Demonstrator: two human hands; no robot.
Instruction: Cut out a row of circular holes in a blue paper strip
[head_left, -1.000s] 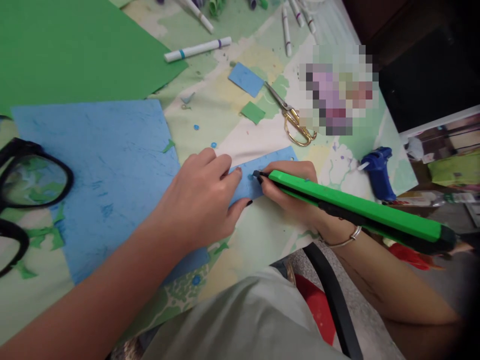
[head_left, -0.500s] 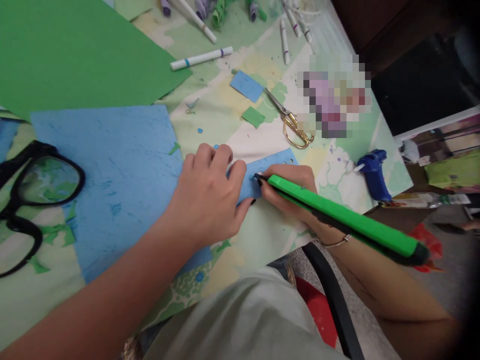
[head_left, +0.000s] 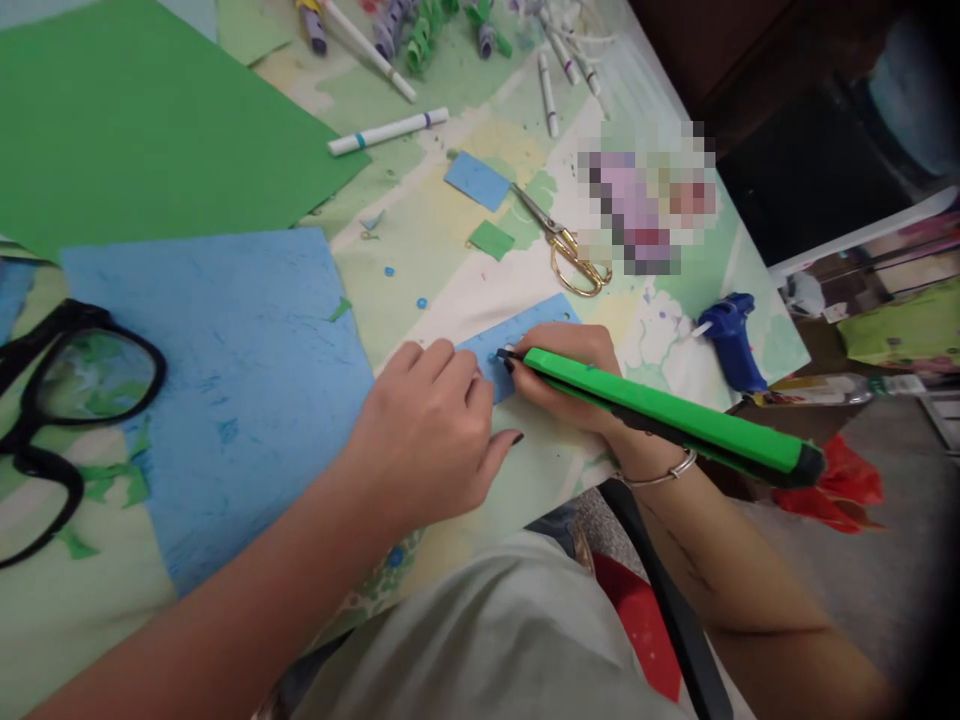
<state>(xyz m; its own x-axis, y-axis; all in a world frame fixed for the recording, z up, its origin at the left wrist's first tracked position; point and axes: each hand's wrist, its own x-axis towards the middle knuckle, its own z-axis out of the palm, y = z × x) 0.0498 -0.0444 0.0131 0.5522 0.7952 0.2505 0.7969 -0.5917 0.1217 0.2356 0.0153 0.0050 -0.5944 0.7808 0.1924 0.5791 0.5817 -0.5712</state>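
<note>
My right hand (head_left: 570, 375) is closed round the front end of a long green tool (head_left: 667, 410) with a dark tip. That tip touches a small blue strip (head_left: 517, 325) on the table. My left hand (head_left: 431, 430) rests on the left end of the strip, fingers curled and thumb out to the side; what lies beneath its fingers is hidden. A larger blue sheet (head_left: 240, 380) lies to the left, partly under my left forearm. Gold-handled scissors (head_left: 562, 245) lie beyond the strip, close to a blue piece (head_left: 478, 181) and a green piece (head_left: 491, 239).
Black glasses (head_left: 97, 375) lie at the left, below a big green sheet (head_left: 150, 120). White markers (head_left: 388, 131) and curled paper pieces (head_left: 431, 35) lie at the back. A blue glue gun (head_left: 731, 340) sits near the right table edge.
My left hand's fingers have curled in and drawn back toward me on the strip. The view has shifted slightly. My right hand still holds the green tool at the strip.
</note>
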